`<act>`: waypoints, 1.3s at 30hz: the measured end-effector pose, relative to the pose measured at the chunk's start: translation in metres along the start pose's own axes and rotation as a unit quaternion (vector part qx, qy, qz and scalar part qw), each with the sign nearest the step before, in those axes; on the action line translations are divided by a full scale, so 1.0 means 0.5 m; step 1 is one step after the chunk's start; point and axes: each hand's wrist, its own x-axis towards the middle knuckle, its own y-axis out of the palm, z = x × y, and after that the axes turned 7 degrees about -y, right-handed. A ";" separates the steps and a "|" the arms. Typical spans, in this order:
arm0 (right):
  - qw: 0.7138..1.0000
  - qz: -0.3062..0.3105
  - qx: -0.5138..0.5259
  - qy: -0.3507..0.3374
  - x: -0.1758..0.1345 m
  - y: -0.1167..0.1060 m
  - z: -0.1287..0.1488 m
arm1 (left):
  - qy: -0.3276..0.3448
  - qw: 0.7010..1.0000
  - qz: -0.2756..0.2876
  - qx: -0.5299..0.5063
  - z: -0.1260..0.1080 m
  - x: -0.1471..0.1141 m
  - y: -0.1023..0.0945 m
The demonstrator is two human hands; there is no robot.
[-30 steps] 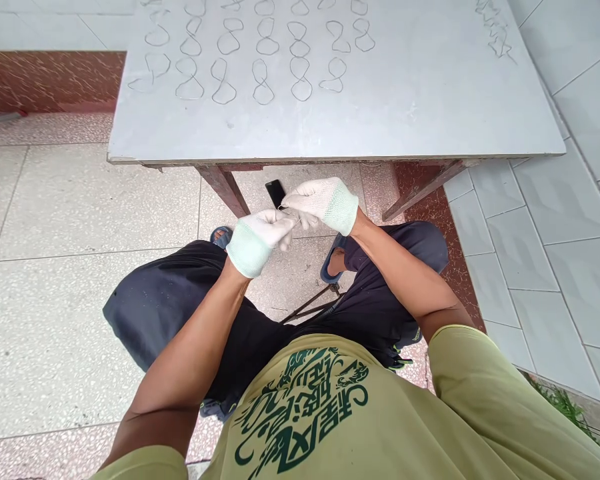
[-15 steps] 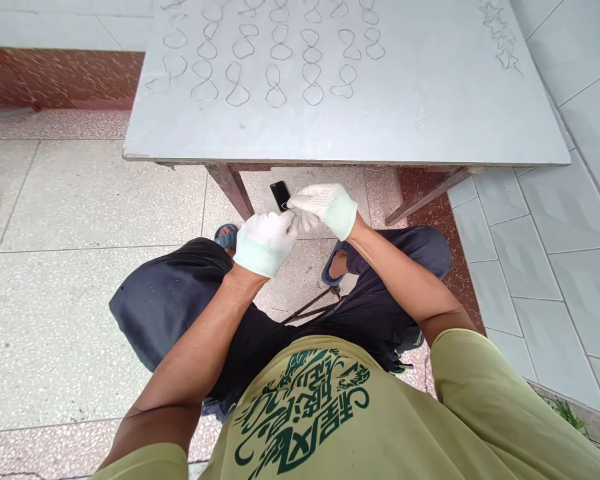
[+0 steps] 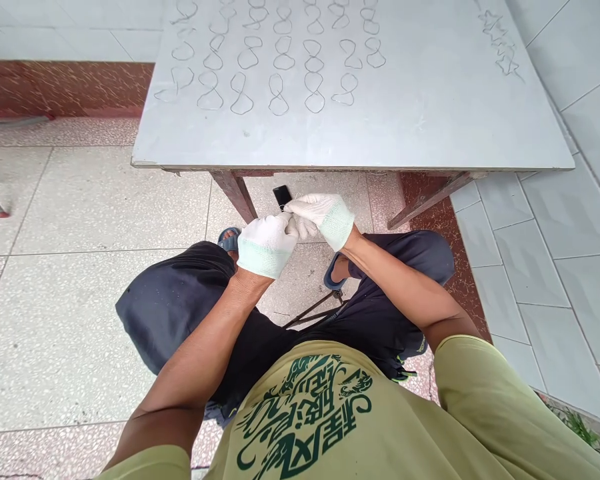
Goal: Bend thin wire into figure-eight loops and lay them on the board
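- Thin silvery wire point(image 3: 283, 205) is held on the near side of the tabletop, below its front edge; only a small bent bit shows, so a kink or wrong bend could pass unseen.
- Left hand point(image 3: 267, 239), in a white knit glove with a pale green cuff, is curled closed at the wire; its fingertips are hidden, so I cannot tell how firmly it pinches.
- Right hand point(image 3: 320, 210), gloved alike, has thumb and fingers brought together on the wire; smooth fabric could let it slip or twist, or a sharp end could snag the knit.
- Black rectangular phone-like object point(image 3: 282, 195) lies on the speckled floor point(image 3: 80, 320) below the tabletop's front edge; dropped wire could land beside it.
- Grey wire figure-eights point(image 3: 314, 93) lie in rows on the pale grey tabletop point(image 3: 430, 133); a sleeve or knock could disturb them.
- Star-shaped wire pieces point(image 3: 505, 63) near the tabletop's right edge overlap and could tangle if brushed.
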 end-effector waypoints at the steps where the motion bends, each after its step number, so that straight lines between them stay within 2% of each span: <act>1: 1.000 -0.004 -0.002 0.000 0.001 0.001 -0.002 | -0.001 1.000 0.000 0.003 0.000 0.000 -0.001; 8: 0.998 0.005 -0.018 -0.062 -0.003 -0.001 -0.013 | -0.044 0.999 -0.011 -0.026 -0.006 -0.001 -0.012; 12: 0.998 -0.005 -0.020 -0.060 -0.001 0.001 -0.010 | -0.062 0.991 0.003 -0.116 -0.007 -0.004 -0.024; 16: 0.997 0.000 -0.055 -0.048 0.009 -0.017 -0.003 | -0.051 0.977 0.005 -0.207 0.001 -0.007 -0.028; 20: 0.996 -0.006 -0.075 -0.052 0.014 -0.040 0.010 | -0.017 0.969 0.029 -0.247 0.013 -0.007 -0.018; 25: 0.995 0.001 -0.087 -0.056 0.007 -0.043 0.021 | -0.007 0.976 0.059 -0.208 0.014 0.002 -0.009; 30: 0.993 0.016 -0.101 -0.059 0.003 -0.036 0.020 | 0.002 0.988 0.057 -0.144 0.007 0.003 -0.018; 34: 0.993 0.003 -0.101 -0.059 0.002 -0.031 0.012 | -0.001 0.994 0.041 -0.105 0.006 0.000 -0.021; 37: 0.992 -0.010 -0.096 -0.077 0.002 -0.026 0.004 | -0.023 0.983 0.035 -0.177 0.008 -0.005 -0.017; 39: 0.991 -0.012 -0.099 -0.089 0.004 -0.026 -0.002 | -0.049 0.959 0.043 -0.274 0.009 -0.009 -0.012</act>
